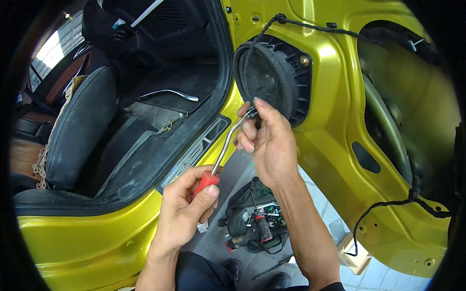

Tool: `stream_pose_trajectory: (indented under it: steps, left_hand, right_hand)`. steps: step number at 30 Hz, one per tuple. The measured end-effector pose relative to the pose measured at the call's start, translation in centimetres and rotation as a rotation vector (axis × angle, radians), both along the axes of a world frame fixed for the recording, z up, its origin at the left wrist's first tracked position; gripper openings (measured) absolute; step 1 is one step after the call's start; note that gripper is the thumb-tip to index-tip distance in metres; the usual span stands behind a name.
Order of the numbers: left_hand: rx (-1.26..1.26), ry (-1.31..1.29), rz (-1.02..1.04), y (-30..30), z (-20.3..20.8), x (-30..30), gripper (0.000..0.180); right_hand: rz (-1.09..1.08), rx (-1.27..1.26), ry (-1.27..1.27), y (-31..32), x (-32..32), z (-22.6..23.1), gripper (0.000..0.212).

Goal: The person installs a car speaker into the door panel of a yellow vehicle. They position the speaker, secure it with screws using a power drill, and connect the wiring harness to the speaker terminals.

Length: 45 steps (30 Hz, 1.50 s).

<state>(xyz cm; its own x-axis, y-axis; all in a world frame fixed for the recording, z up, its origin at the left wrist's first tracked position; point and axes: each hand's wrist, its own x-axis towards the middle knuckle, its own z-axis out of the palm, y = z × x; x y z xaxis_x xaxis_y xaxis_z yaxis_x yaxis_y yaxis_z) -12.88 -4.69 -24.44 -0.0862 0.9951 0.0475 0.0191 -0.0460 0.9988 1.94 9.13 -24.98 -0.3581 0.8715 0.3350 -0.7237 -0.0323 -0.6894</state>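
My left hand is closed around the red handle of a trim removal tool with a bent metal shaft. The shaft slants up and right toward my right hand. Thumb and fingers of that hand pinch a small dark piece, perhaps a clip, at the tool's tip; the fingers partly hide it. Just behind them, a round black speaker is mounted in the stripped yellow-green car door.
A dark tool bag with several tools, among them a screwdriver, sits on the floor below. A black cable hangs from the door. At left are a car seat, the door sill and a curved metal bar.
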Motion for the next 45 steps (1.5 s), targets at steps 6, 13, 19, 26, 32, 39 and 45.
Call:
stream_pose_trajectory:
  steps: [6,13,19,26,32,39,45]
  left_hand:
    - [0.591,0.806,0.372,1.4,-1.6,0.6,0.03]
    - [0.601,0.946,0.451,1.7,-1.1,0.5,0.036]
    - [0.324,0.706,0.259,0.2,1.0,0.2,0.031]
    - [0.415,0.747,0.29,0.6,0.3,-0.6,0.032]
    - [0.715,1.101,0.547,2.3,-2.1,-0.2,0.036]
    - [0.721,1.132,0.589,2.8,-2.5,0.2,0.033]
    - [0.206,0.403,0.094,3.2,-1.9,-0.6,0.024]
  right_hand:
    - [0.04,-0.092,0.152,-0.2,-0.9,0.0,0.033]
    - [0.113,-0.2,0.256,-0.2,-1.0,0.3,0.033]
    - [0.168,-0.166,0.283,0.2,-0.8,-0.6,0.029]
    - [0.126,-0.153,0.197,0.2,-1.0,-0.2,0.03]
    - [0.167,-0.265,0.25,-0.4,-1.4,0.3,0.027]
    - [0.291,-0.295,0.302,0.3,-0.3,0.3,0.025]
    - [0.364,-0.266,0.301,0.7,-0.1,-0.5,0.026]
